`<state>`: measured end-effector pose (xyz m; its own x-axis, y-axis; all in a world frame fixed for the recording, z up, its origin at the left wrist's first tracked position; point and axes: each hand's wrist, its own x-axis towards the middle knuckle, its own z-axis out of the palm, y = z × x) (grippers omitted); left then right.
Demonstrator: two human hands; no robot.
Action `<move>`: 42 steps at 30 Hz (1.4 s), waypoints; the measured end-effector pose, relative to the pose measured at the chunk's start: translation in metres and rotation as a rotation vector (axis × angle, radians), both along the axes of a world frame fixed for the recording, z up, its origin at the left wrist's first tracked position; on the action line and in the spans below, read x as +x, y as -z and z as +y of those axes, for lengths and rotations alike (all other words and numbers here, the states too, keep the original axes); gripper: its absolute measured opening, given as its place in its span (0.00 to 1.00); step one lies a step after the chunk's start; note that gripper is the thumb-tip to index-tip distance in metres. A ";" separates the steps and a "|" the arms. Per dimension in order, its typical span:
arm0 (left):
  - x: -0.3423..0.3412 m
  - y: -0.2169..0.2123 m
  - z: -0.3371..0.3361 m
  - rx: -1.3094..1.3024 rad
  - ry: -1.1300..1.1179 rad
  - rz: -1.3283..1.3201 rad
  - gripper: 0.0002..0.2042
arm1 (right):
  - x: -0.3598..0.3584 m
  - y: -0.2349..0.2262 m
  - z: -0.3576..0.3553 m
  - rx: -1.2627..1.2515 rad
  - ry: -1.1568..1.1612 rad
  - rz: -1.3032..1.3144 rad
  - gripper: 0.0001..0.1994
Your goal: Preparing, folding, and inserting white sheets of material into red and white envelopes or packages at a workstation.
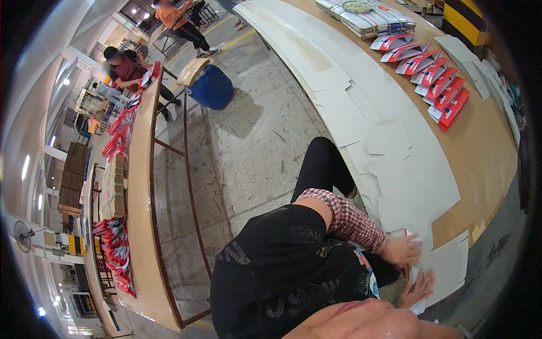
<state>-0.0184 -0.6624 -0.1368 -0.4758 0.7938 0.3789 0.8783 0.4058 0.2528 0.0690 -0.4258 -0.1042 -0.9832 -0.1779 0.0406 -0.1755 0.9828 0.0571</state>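
Note:
My left hand (402, 250), at the end of a red-and-white checked sleeve, lies on the white sheets at the near edge of the table. Its fingers are stretched out flat. Just below it, my right hand (416, 289) rests with spread fingers on a white sheet (451, 265). A narrow red-and-white edge of a card piece shows beside my palms; most of it is hidden by the hands and my body. Neither hand has its fingers wrapped round anything.
White sheets (389, 138) cover the table's near side. Several red-and-white folded cards (437, 82) stand in a row beyond them, near a tied stack (367, 17). Behind are a blue barrel (212, 87), a long bench (141, 226) with red-and-white piles, and a co-worker (129, 70).

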 end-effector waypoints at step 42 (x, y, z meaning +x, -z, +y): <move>-0.252 0.042 -0.075 -0.659 0.413 -0.462 0.26 | -0.090 -0.058 -0.106 -0.329 -0.424 0.302 0.36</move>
